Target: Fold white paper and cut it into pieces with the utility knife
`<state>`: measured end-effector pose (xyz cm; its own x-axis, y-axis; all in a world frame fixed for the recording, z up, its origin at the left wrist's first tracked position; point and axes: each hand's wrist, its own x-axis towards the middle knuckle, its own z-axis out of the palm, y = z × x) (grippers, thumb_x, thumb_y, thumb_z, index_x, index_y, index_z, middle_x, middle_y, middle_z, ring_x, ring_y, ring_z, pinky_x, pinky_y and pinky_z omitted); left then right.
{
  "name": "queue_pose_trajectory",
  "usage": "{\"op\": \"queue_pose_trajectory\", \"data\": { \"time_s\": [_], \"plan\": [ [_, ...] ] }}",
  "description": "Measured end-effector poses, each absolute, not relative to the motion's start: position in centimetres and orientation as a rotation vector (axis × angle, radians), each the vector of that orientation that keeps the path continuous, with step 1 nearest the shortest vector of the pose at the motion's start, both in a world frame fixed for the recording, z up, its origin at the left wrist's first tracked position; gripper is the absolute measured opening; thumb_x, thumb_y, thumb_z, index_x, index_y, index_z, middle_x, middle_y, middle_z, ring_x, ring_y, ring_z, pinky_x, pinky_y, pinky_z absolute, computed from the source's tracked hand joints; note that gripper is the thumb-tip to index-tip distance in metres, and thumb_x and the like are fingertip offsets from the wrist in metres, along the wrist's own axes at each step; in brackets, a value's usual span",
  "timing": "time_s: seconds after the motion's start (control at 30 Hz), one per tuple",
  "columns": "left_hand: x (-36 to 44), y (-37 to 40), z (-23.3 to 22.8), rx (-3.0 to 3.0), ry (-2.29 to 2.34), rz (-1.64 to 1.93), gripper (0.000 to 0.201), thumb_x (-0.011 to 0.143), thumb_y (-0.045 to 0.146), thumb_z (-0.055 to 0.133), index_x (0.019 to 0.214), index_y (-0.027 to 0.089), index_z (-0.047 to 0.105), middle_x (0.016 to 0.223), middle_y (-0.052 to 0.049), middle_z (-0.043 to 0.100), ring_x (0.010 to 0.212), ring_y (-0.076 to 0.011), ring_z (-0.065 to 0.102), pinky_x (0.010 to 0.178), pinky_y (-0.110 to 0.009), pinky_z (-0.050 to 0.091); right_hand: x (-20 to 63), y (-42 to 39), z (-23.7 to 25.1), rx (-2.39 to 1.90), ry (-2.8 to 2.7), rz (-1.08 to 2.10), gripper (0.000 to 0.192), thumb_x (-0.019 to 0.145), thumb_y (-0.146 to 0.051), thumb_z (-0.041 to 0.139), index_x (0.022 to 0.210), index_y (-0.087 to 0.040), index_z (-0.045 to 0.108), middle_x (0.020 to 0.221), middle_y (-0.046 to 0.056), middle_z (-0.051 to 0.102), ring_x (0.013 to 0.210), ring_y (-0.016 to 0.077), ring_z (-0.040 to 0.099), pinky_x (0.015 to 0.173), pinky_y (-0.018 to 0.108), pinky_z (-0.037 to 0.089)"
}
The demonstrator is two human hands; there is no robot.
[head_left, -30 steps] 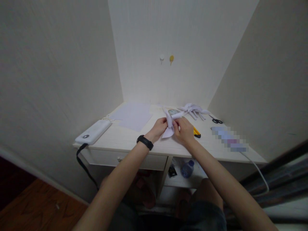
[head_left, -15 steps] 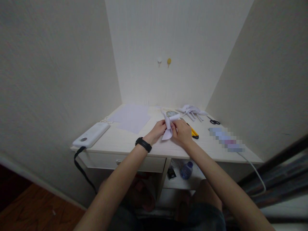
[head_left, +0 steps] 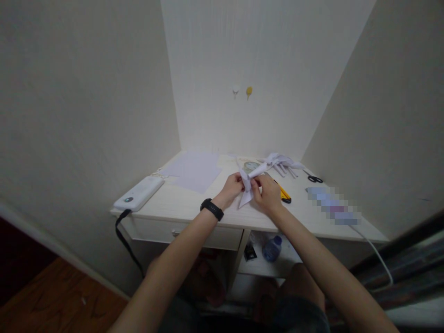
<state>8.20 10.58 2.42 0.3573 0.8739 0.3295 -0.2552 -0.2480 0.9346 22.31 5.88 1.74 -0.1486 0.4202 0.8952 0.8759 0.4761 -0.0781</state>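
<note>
A white paper pinwheel point(head_left: 246, 183) with curled blades is held up over the front middle of the desk. My left hand point(head_left: 233, 188), with a black watch point(head_left: 212, 209) on its wrist, grips it from the left, its fingertips partly behind the paper. From the right, my right hand point(head_left: 268, 192) pinches the paper near its centre. Behind it lies a round tape roll point(head_left: 251, 166). A yellow utility knife point(head_left: 285, 192) rests just right of my right hand.
White paper sheets point(head_left: 196, 171) lie at the back left, near a white device point(head_left: 139, 193) with a black strap. At the back right are folded paper pieces point(head_left: 280, 162) and black-handled scissors point(head_left: 315, 179). A blurred-out object point(head_left: 331, 205) lies right; a bottle point(head_left: 272, 249) stands on the shelf below.
The pinwheel has turned and tilted a little between my hands, its right blade now pointing up to the right. The whole view has shifted slightly. Both hands keep their hold.
</note>
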Motion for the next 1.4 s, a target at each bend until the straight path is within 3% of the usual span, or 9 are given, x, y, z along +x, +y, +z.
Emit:
{"op": "queue_pose_trajectory", "data": {
  "time_s": [0.2, 0.37, 0.53, 0.63, 0.77, 0.97, 1.1, 1.27, 1.4],
  "plan": [
    [8.3, 11.0, 4.0, 1.548, 0.589, 1.204, 0.011, 0.08, 0.022, 0.063, 0.076, 0.012, 0.067, 0.067, 0.0, 0.061, 0.059, -0.0079, 0.05, 0.056, -0.02, 0.037, 23.1, 6.5, 2.0, -1.063, -1.539, -0.128, 0.023, 0.091, -0.039, 0.053, 0.083, -0.02, 0.065, 0.076, 0.006, 0.068, 0.068, 0.0193, 0.059, 0.06, 0.031, 0.043],
    [9.8, 11.5, 7.1, 1.758, 0.616, 1.188, 0.009, 0.084, 0.015, 0.063, 0.076, 0.012, 0.066, 0.074, -0.004, 0.068, 0.065, -0.009, 0.057, 0.065, -0.023, 0.045, 24.3, 7.8, 2.7, -0.953, -1.211, 0.323, 0.02, 0.072, -0.041, 0.07, 0.071, -0.021, 0.067, 0.063, 0.0, 0.062, 0.051, 0.0136, 0.049, 0.049, 0.027, 0.038],
    [10.3, 12.3, 9.7, 1.796, 0.536, 1.148, 0.022, 0.092, 0.031, 0.062, 0.085, 0.011, 0.068, 0.077, -0.006, 0.07, 0.063, -0.0084, 0.057, 0.063, -0.023, 0.046, 26.5, 8.6, 3.8, -0.76, -0.885, 0.785, 0.022, 0.057, -0.032, 0.078, 0.07, -0.022, 0.064, 0.063, -0.005, 0.059, 0.05, 0.0093, 0.046, 0.043, 0.022, 0.035],
    [10.1, 13.3, 10.2, 1.756, 0.521, 1.164, 0.025, 0.094, 0.035, 0.059, 0.1, 0.013, 0.07, 0.087, -0.008, 0.073, 0.065, -0.0088, 0.06, 0.06, -0.022, 0.045, 28.0, 8.8, 4.3, -0.667, -0.795, 0.965, 0.026, 0.057, -0.033, 0.078, 0.075, -0.024, 0.061, 0.062, -0.006, 0.057, 0.049, 0.0088, 0.045, 0.04, 0.019, 0.033],
    [10.5, 14.2, 9.7, 1.878, 0.569, 1.338, 0.017, 0.089, 0.029, 0.067, 0.096, 0.015, 0.073, 0.094, -0.009, 0.076, 0.077, -0.0123, 0.065, 0.068, -0.024, 0.05, 29.0, 9.1, 4.2, -0.685, -0.853, 1.014, 0.024, 0.064, -0.032, 0.076, 0.081, -0.025, 0.061, 0.064, -0.006, 0.058, 0.049, 0.0094, 0.046, 0.041, 0.021, 0.035],
    [11.3, 13.2, 8.4, 2.132, 0.536, 1.465, 0.015, 0.089, 0.028, 0.067, 0.095, 0.019, 0.077, 0.103, -0.008, 0.076, 0.091, -0.0158, 0.069, 0.073, -0.026, 0.053, 28.3, 9.2, 3.6, -0.782, -0.92, 0.986, 0.025, 0.057, -0.022, 0.078, 0.079, -0.022, 0.066, 0.068, -0.003, 0.063, 0.054, 0.0107, 0.052, 0.048, 0.024, 0.042],
    [11.0, 13.2, 7.5, 2.141, 0.59, 1.388, 0.023, 0.092, 0.021, 0.058, 0.105, 0.019, 0.077, 0.111, -0.009, 0.076, 0.102, -0.0182, 0.069, 0.076, -0.027, 0.054, 28.0, 8.9, 3.6, -0.835, -0.951, 0.979, 0.023, 0.064, -0.034, 0.08, 0.072, -0.022, 0.062, 0.061, -0.002, 0.058, 0.051, 0.0109, 0.051, 0.043, 0.022, 0.039],
    [10.2, 13.4, 6.5, 2.251, 0.584, 1.213, 0.043, 0.079, 0.009, 0.059, 0.118, 0.022, 0.073, 0.125, -0.007, 0.071, 0.112, -0.0217, 0.065, 0.086, -0.031, 0.055, 27.9, 8.9, 3.8, -0.899, -0.967, 0.89, 0.028, 0.061, -0.042, 0.082, 0.07, -0.022, 0.064, 0.06, -0.001, 0.059, 0.05, 0.011, 0.05, 0.04, 0.022, 0.039],
    [10.5, 13.3, 5.8, 2.271, 0.64, 1.12, 0.035, 0.08, 0.015, 0.063, 0.113, 0.02, 0.074, 0.114, -0.008, 0.074, 0.102, -0.0221, 0.068, 0.085, -0.032, 0.055, 27.5, 8.9, 3.7, -0.97, -0.994, 0.832, 0.034, 0.058, -0.047, 0.084, 0.068, -0.02, 0.067, 0.06, 0.001, 0.061, 0.049, 0.0107, 0.05, 0.04, 0.022, 0.038]
  ]
}}
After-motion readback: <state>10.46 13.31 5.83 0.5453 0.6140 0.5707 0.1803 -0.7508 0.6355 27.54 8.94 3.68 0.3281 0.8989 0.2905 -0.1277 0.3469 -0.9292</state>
